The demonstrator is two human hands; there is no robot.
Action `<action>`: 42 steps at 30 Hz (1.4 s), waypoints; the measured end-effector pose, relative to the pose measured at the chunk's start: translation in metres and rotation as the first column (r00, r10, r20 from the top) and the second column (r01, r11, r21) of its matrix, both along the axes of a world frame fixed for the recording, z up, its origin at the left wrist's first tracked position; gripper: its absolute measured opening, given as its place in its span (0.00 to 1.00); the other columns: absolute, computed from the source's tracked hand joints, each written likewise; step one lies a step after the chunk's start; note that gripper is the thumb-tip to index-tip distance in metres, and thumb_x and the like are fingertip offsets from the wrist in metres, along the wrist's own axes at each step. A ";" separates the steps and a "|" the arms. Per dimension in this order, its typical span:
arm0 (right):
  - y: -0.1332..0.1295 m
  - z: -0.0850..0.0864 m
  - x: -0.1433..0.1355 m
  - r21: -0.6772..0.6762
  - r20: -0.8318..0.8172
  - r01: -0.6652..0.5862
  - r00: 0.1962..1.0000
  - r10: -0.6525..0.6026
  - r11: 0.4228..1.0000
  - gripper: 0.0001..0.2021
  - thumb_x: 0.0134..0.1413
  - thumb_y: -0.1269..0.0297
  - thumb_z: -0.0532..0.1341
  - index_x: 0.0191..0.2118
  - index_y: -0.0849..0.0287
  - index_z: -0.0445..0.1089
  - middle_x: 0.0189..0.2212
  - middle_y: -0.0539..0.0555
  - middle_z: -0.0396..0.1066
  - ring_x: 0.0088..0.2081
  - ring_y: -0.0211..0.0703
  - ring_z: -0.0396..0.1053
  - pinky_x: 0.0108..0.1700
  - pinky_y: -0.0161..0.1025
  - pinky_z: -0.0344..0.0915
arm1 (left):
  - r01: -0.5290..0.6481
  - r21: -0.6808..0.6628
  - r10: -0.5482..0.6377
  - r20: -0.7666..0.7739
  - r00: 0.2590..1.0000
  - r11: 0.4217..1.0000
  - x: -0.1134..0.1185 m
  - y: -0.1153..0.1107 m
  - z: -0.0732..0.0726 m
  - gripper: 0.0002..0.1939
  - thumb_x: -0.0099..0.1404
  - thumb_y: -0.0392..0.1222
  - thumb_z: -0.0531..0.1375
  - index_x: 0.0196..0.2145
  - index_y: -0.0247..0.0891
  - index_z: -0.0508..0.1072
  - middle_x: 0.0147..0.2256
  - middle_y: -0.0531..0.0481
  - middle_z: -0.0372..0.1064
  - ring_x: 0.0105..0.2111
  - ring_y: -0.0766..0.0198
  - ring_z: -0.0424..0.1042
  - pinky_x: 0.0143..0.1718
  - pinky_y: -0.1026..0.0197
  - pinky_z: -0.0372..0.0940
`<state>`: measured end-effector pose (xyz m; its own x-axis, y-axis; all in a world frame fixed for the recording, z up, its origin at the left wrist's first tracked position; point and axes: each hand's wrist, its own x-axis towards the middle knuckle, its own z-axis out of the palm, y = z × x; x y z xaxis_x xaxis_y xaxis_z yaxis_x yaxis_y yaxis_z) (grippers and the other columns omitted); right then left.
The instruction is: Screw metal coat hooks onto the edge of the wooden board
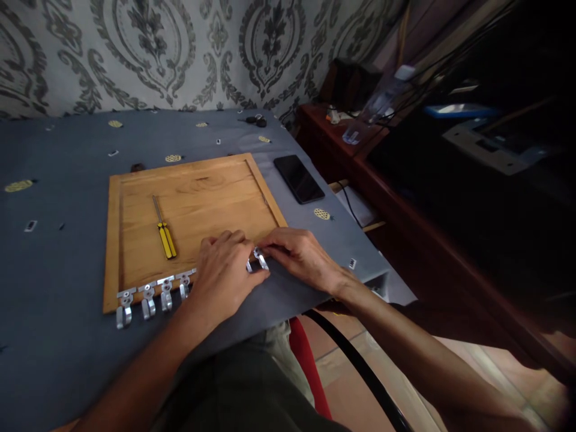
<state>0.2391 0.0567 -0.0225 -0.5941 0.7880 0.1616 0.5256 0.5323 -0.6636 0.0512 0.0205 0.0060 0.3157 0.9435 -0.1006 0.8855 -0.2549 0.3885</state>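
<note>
A framed wooden panel (pixel 193 210) lies on the cloth-covered table. Silver metal hooks (pixel 148 300) sit in a row along its near edge, jutting out past the wood. At the right end of that edge, my left hand (pixel 225 273) has its thumb and fingers closed around another silver hook (pixel 260 258). My right hand (pixel 301 255) is closed in a pinch at the top of the same hook; whatever is between its fingertips is hidden. On the panel, left of my hands, lies a screwdriver (pixel 165 237) with a yellow and black handle.
A black phone (pixel 299 179) lies right of the panel, and keys (pixel 255 120) rest near the table's far edge. A dark red desk (pixel 405 204) stands to the right with a clear plastic bottle (pixel 378 108) on it. Patterned fabric (pixel 216 54) hangs behind the table.
</note>
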 end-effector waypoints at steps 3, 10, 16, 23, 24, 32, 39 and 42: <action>0.001 0.002 -0.001 0.010 0.015 -0.032 0.999 0.032 0.999 0.10 0.66 0.69 0.59 0.41 0.56 0.78 0.36 0.53 0.80 0.39 0.41 0.77 0.44 0.39 0.70 | -0.010 0.001 0.010 -0.008 1.000 1.000 0.000 0.000 0.000 0.10 0.64 0.47 0.68 0.40 0.39 0.80 0.41 0.47 0.75 0.47 0.48 0.73 0.48 0.47 0.64; 0.003 0.002 -0.002 0.049 0.077 -0.045 0.996 0.041 0.998 0.12 0.67 0.68 0.57 0.42 0.55 0.79 0.36 0.53 0.80 0.40 0.41 0.77 0.45 0.39 0.70 | -0.004 0.018 0.004 0.003 1.000 1.000 0.000 0.000 -0.002 0.11 0.64 0.47 0.68 0.41 0.40 0.80 0.40 0.46 0.75 0.46 0.47 0.73 0.48 0.46 0.64; 0.001 -0.004 -0.003 0.029 -0.010 -0.020 1.000 0.020 0.999 0.11 0.67 0.66 0.58 0.42 0.56 0.79 0.37 0.54 0.80 0.40 0.40 0.77 0.45 0.39 0.71 | -0.002 0.019 0.002 0.005 1.000 1.000 0.000 0.000 -0.003 0.11 0.64 0.47 0.68 0.40 0.39 0.80 0.41 0.46 0.74 0.47 0.47 0.73 0.48 0.45 0.64; -0.004 -0.015 -0.005 0.053 -0.122 0.050 0.992 -0.043 0.997 0.10 0.66 0.66 0.59 0.39 0.54 0.79 0.35 0.53 0.81 0.37 0.40 0.77 0.43 0.40 0.73 | 0.001 0.027 -0.002 0.013 1.000 1.000 -0.001 0.000 -0.004 0.10 0.64 0.47 0.68 0.39 0.38 0.79 0.40 0.45 0.74 0.46 0.47 0.73 0.49 0.45 0.64; -0.005 -0.017 -0.005 0.057 -0.133 0.057 0.990 -0.049 0.997 0.10 0.66 0.66 0.60 0.38 0.54 0.79 0.34 0.53 0.81 0.37 0.40 0.77 0.43 0.40 0.73 | 0.003 0.029 -0.004 0.016 1.000 1.000 -0.001 0.000 -0.004 0.10 0.64 0.47 0.68 0.39 0.38 0.79 0.40 0.45 0.74 0.46 0.47 0.73 0.48 0.45 0.64; -0.008 -0.026 -0.006 0.133 -0.211 0.091 0.975 -0.061 0.987 0.09 0.67 0.66 0.60 0.37 0.56 0.78 0.34 0.54 0.81 0.36 0.40 0.78 0.42 0.39 0.73 | 0.003 0.044 -0.005 0.037 0.999 0.999 -0.002 -0.002 -0.006 0.10 0.65 0.46 0.68 0.39 0.37 0.79 0.40 0.45 0.74 0.45 0.47 0.73 0.48 0.44 0.64; -0.007 -0.029 -0.008 0.167 -0.230 0.091 0.972 -0.051 0.982 0.08 0.66 0.67 0.61 0.36 0.56 0.77 0.32 0.52 0.81 0.35 0.40 0.78 0.40 0.39 0.74 | 0.018 0.036 -0.019 0.029 0.999 0.999 -0.002 0.000 -0.008 0.11 0.64 0.47 0.68 0.37 0.36 0.79 0.40 0.45 0.75 0.46 0.46 0.74 0.48 0.42 0.64; -0.006 -0.028 -0.008 0.176 -0.223 0.079 0.974 -0.038 0.981 0.09 0.67 0.67 0.61 0.36 0.55 0.78 0.32 0.52 0.80 0.35 0.40 0.78 0.40 0.39 0.73 | 0.014 0.040 -0.016 0.033 0.999 0.999 -0.002 0.000 -0.008 0.11 0.64 0.47 0.69 0.37 0.36 0.79 0.41 0.45 0.76 0.46 0.46 0.74 0.48 0.42 0.64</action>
<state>0.2310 0.0503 -0.0507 -0.4822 0.7655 0.4260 0.4130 0.6275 -0.6600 0.0495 0.0204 -0.0024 0.3324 0.9417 -0.0527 0.8681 -0.2836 0.4073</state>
